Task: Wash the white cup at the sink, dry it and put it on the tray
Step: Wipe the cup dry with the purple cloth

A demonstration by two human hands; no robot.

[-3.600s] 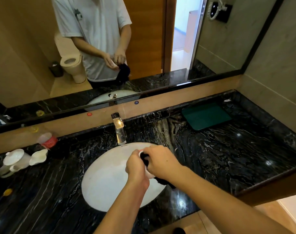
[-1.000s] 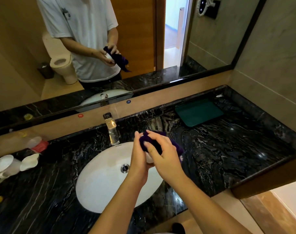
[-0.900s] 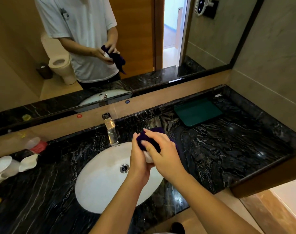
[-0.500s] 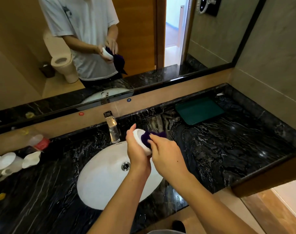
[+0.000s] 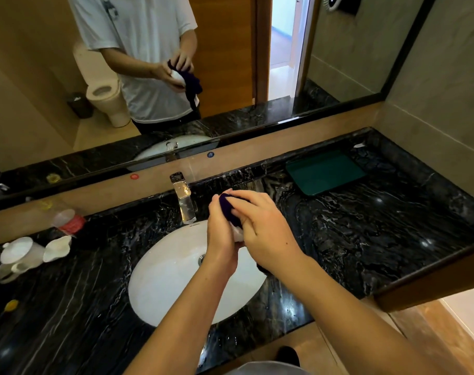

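Over the back part of the white sink (image 5: 160,282), just right of the tap (image 5: 185,198): both hands held together, above the bench (image 5: 365,239) of black marble. Left hand (image 5: 221,239) curled around the white cup (image 5: 237,234), holding it from the left side; only a small patch of the cup showing between the two hands. Right hand (image 5: 268,231) closed on a dark cloth (image 5: 229,209), fingers pressing it down into or onto the top of the cup; cannot tell which from here. Cloth bunched at the top between thumb and fingers, a further dark end hanging under the right wrist.

Well apart to the right, at the back of the bench near the wall: a green tray (image 5: 325,171), lying flat. On the far left of the bench: white tea ware (image 5: 22,255) grouped together, a clear cup with a red band (image 5: 68,221) behind it, a small yellow thing (image 5: 11,304) nearer the front edge. In the mirror (image 5: 230,63): the same pose, cup and cloth held at waist height in front of a white shirt.
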